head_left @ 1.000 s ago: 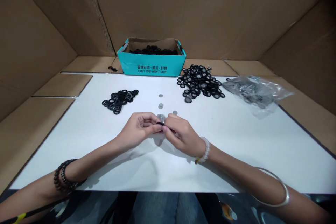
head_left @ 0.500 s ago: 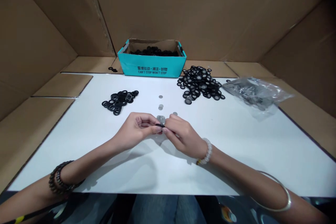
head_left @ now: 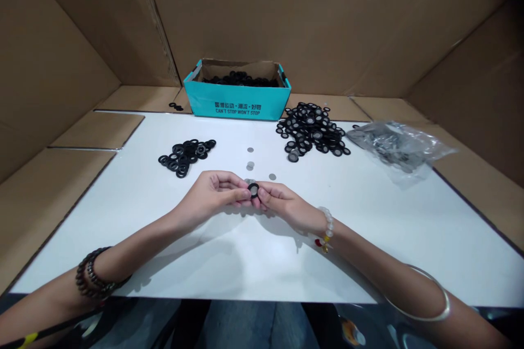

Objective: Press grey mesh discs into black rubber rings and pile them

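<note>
Between both hands is a black rubber ring washer (head_left: 253,190), its face turned up with a grey mesh disc showing in its middle. My left hand (head_left: 219,191) pinches the washer's left edge with thumb and fingers. On the other edge, my right hand (head_left: 282,200) pinches it too, thumb on top. Just beyond the fingertips lie several loose grey discs, one (head_left: 250,165) in plain sight and others partly hidden by the hands. Another disc (head_left: 272,176) rests beyond my right hand.
A pile of plain black rings (head_left: 186,157) lies left. At right is a larger heap of rings with grey centres (head_left: 313,128), beside a clear plastic bag (head_left: 399,144) of grey discs. Behind stands a turquoise box (head_left: 237,102) holding black rings. Cardboard walls (head_left: 319,22) surround the white table (head_left: 409,218).
The washer has turned from edge-on to face-up, so its grey centre shows. My right hand has rolled over, thumb now on top, and its bracelet charm has come into view.
</note>
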`<state>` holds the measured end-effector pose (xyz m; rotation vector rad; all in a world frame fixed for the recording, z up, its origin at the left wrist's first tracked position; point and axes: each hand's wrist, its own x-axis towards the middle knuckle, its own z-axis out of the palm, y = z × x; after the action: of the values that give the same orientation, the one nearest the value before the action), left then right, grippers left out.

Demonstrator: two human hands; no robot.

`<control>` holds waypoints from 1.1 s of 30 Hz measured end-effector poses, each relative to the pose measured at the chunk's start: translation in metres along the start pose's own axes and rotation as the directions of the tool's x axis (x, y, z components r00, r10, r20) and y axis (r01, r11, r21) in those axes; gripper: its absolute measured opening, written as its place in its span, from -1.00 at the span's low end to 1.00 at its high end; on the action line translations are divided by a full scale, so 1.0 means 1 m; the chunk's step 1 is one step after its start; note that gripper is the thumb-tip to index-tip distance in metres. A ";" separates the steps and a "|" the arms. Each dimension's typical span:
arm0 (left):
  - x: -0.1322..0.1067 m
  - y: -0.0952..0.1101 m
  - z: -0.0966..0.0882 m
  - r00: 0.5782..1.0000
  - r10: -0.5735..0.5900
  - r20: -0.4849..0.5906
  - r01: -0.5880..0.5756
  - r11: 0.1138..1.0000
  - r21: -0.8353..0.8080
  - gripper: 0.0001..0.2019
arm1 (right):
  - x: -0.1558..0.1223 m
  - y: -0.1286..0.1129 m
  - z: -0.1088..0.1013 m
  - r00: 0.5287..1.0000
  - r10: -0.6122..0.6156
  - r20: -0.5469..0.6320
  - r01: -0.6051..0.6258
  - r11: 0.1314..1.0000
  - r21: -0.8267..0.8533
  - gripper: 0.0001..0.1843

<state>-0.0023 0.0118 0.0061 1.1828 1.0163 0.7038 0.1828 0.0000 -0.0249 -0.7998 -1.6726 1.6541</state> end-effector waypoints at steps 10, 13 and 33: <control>-0.003 0.000 0.003 1.000 0.012 0.003 -0.012 0.998 0.059 -0.81 | -0.002 -0.007 0.002 0.989 -0.144 -0.042 0.115 0.907 -0.404 -0.64; -0.003 -0.001 0.004 0.999 0.048 -0.022 -0.045 0.990 0.132 -0.84 | -0.002 -0.008 0.005 0.967 -0.253 -0.004 0.201 0.777 -0.597 -0.68; 0.005 -0.008 -0.004 0.973 -0.175 0.151 0.204 0.957 -0.207 -0.83 | 0.001 -0.007 0.000 0.997 0.068 -0.047 -0.070 0.997 -0.033 -0.57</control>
<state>-0.0050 0.0157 -0.0031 0.9116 0.9020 0.5635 0.1826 0.0008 -0.0180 -0.9153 -1.6633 1.6444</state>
